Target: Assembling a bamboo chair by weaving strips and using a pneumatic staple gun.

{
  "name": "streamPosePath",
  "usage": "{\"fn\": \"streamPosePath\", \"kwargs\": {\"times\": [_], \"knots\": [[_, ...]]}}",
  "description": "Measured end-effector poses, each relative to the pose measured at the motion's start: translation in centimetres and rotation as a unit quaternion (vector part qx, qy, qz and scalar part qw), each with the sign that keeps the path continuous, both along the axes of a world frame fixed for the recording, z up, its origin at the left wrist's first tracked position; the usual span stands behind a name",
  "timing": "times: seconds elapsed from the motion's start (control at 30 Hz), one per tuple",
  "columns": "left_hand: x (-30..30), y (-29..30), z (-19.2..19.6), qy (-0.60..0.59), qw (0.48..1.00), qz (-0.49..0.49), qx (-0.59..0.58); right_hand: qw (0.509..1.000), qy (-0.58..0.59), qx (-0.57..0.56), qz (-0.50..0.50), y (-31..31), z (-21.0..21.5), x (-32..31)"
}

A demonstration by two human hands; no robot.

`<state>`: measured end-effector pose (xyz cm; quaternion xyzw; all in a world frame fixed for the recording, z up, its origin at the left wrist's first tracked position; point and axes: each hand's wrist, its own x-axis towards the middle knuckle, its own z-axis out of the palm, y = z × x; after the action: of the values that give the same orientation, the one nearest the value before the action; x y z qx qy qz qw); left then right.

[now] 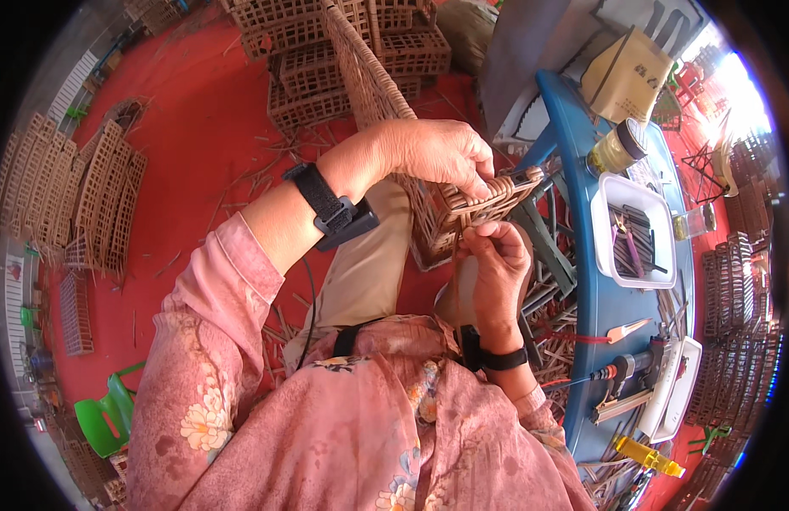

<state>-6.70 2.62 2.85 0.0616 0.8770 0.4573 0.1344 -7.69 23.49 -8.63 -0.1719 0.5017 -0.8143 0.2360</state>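
Note:
A long brown wicker basket (373,77) lies tilted across my lap, its near corner between my hands. My left hand (437,153) comes over the top, with thumb and fingers closed on the braided rim at that corner. Just below the rim, my right hand (501,260) has its thumb and forefinger pinched together on a thin wicker strip (459,285). The strip hangs down from the corner toward my lap. My left palm covers part of the rim.
At the right stands a blue table (586,341) with a white tray (599,226) of tools, a lidded jar (620,146), a power tool (624,375) and a yellow bottle (648,456). Stacked lattice baskets (352,72) fill the far side. Cut strips litter the red floor (181,162).

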Motion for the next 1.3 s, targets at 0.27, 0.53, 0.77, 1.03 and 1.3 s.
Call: {"fn": "streamPosePath", "kwargs": {"times": [0.27,0.53,0.77,1.03,1.3], "knots": [[0.1,0.1,0.1,-0.007,1.000,0.009,0.008,0.999,0.018,0.002,-0.050,-0.8,0.6,0.3],[-0.1,-0.1,-0.2,0.010,1.000,0.000,0.017,0.995,0.022,0.008,-0.093,-1.6,1.1,0.8],[0.2,0.2,0.0,0.024,1.000,0.006,0.008,0.997,-0.026,0.009,-0.066,-1.0,2.1,1.5],[0.2,0.0,-0.3,0.032,0.999,0.007,0.000,0.997,-0.032,-0.027,-0.065,-1.1,1.9,1.9],[0.2,-0.1,-0.6,0.036,0.999,0.008,0.010,0.994,0.055,0.031,-0.085,-1.6,3.8,1.4]]}}
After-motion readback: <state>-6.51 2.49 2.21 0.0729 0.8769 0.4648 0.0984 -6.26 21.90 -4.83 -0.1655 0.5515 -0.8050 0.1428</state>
